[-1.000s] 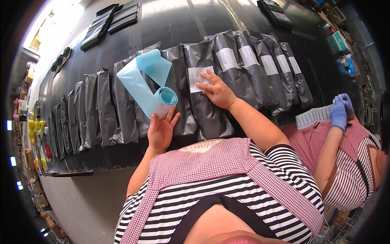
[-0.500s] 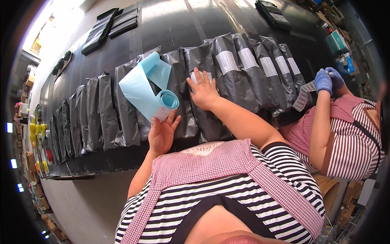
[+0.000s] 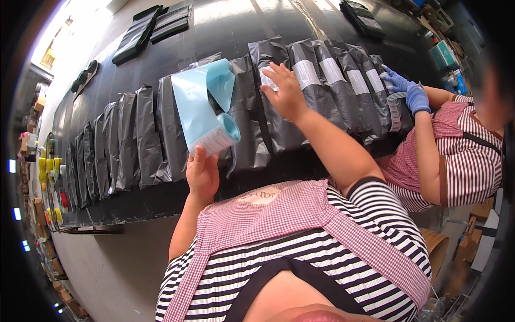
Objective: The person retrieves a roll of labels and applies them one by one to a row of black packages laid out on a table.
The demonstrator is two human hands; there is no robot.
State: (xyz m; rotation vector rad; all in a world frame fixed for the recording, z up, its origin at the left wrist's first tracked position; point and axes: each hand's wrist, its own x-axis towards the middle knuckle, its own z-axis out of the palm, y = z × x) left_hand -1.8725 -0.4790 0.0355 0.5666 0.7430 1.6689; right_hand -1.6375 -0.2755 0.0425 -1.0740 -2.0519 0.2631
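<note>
My left hand (image 3: 203, 173) grips the lower end of a light blue roll of label backing paper (image 3: 196, 107), thumb on a printed white label at its edge. The loose strip of the roll loops up over the grey bags. On a grey plastic mailer bag (image 3: 279, 121) right of the roll sits a white label (image 3: 269, 78). My right hand (image 3: 288, 95) is over that label with its fingers apart, covering part of it. Further right, several grey mailer bags carry white labels (image 3: 306, 73); the bags to the left, such as this grey bag (image 3: 146, 134), show none.
At the right a co-worker's blue-gloved hands (image 3: 410, 94) handle a label strip (image 3: 395, 114) by the last bags. Folded black bags (image 3: 137, 35) lie at the far side of the black table (image 3: 225, 29). Yellow tape rolls (image 3: 49, 165) stand at the left.
My right hand has slid up and right, uncovering more of the label. My left hand now grasps the roll, which has tilted. The co-worker's hands have moved left, onto the end bags.
</note>
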